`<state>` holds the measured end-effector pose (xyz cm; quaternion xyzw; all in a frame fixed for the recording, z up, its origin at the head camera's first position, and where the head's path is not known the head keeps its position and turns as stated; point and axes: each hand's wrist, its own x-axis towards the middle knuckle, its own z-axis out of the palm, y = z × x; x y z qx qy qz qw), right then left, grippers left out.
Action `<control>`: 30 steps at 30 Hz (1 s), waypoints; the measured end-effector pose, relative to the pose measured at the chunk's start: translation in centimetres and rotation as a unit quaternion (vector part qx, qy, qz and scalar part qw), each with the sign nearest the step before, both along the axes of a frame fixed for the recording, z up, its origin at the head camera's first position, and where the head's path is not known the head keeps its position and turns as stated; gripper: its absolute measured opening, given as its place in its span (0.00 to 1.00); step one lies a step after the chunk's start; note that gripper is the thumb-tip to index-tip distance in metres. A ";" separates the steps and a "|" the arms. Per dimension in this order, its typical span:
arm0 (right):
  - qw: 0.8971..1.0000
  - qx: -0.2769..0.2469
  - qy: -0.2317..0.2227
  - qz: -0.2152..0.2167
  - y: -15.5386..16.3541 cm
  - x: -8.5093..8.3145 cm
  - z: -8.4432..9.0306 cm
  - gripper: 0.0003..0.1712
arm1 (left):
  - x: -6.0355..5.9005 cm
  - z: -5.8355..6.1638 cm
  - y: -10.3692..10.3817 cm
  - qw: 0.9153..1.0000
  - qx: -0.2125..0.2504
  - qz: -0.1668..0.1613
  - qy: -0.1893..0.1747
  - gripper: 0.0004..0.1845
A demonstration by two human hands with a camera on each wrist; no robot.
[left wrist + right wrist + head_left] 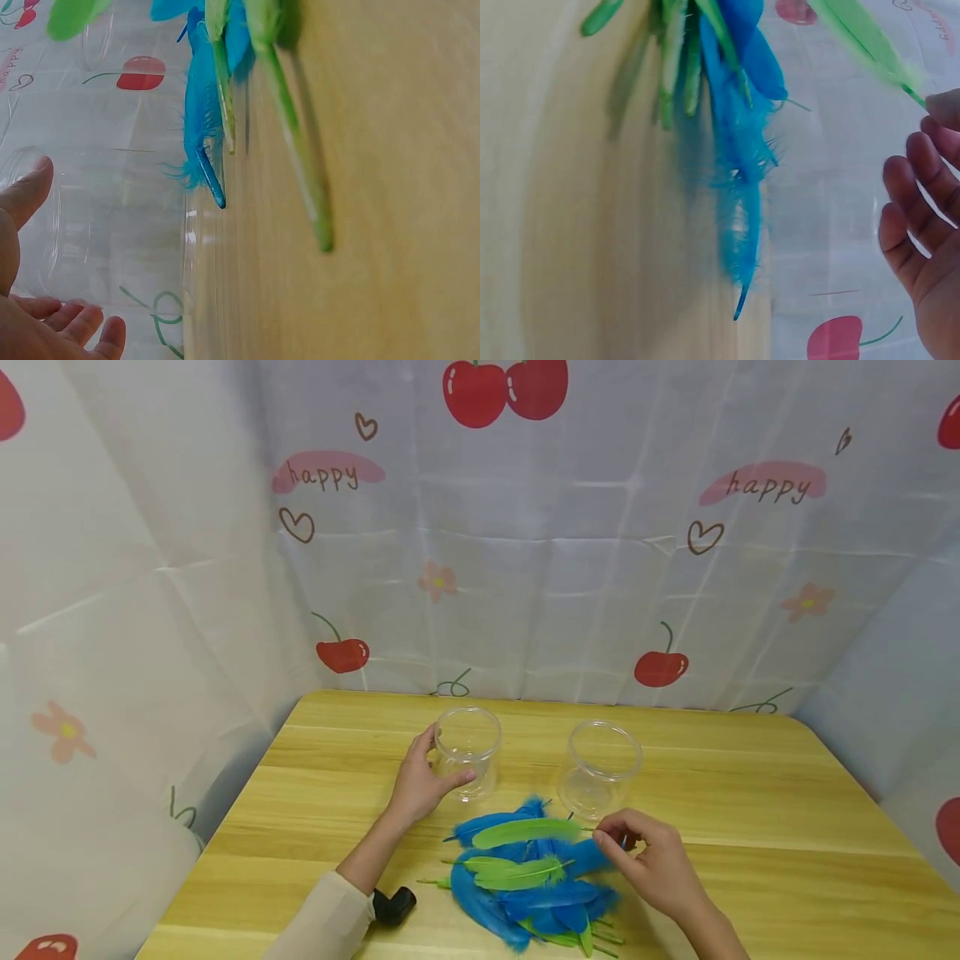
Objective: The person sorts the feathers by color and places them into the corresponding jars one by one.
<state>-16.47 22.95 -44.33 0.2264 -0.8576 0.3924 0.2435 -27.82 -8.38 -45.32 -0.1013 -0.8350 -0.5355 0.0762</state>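
Green feather [525, 832], lifted off the blue-and-green pile [532, 885] on the counter [750, 793], was pinched by its quill in my right hand [652, 864]. My left hand [420, 785] curled around the left clear jar [467, 752]. I judged sorting underway; next called for carrying it over a jar's mouth.

Blue and green feathers [528, 877]; clear jars [467, 750]; cherry-print white backdrop [600, 568]; light wood table [750, 827].

The word "happy" is printed twice on the cherry-patterned curtain [570, 568], each on a pink smear [327, 471], high above and well beyond both hands' fingers.
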 end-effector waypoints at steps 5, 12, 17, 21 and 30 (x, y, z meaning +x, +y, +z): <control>0.998 -0.030 0.057 0.008 -0.2 -0.3 0.6 0.21 | -0.1 -0.1 0.0 1.000 0.004 -0.002 0.003 0.52; 0.995 -0.043 0.087 -0.001 -0.2 -0.8 1.5 0.09 | -0.2 -0.2 0.0 1.000 0.005 -0.008 0.009 0.51; 0.992 -0.062 0.109 -0.021 -0.5 -1.2 2.0 0.11 | -0.1 -0.1 -0.1 1.000 0.002 -0.007 0.004 0.50; 0.987 -0.070 0.142 -0.027 -0.8 -1.7 2.6 0.06 | -0.2 -0.2 -0.1 1.000 0.003 -0.006 0.006 0.50; 0.979 -0.071 0.185 -0.044 -1.3 -2.7 4.0 0.09 | -0.1 -0.1 -0.2 1.000 0.002 -0.010 0.013 0.50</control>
